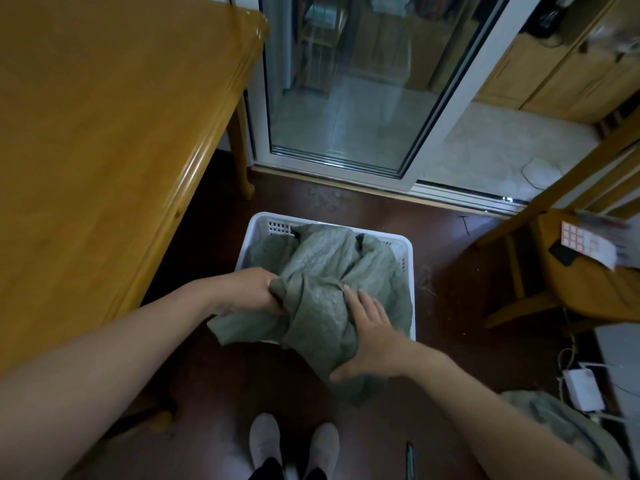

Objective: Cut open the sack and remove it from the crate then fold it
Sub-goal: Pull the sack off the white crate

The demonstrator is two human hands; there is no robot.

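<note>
Sack point(322, 268) is bunched in left hand point(247, 289), pressed under flat right hand point(374, 336); if snagged, crate point(408, 252) may be dragged.

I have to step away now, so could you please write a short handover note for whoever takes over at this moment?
Left hand: grips a bunch of the sack at its left side.
Right hand: lies flat on the sack, fingers straight.
Sack: crumpled, mostly in the white crate on the floor, spilling over its near edge.
Done: sack bunched up; whether it is cut cannot be seen.
To do: lift it out, fold it.
</note>
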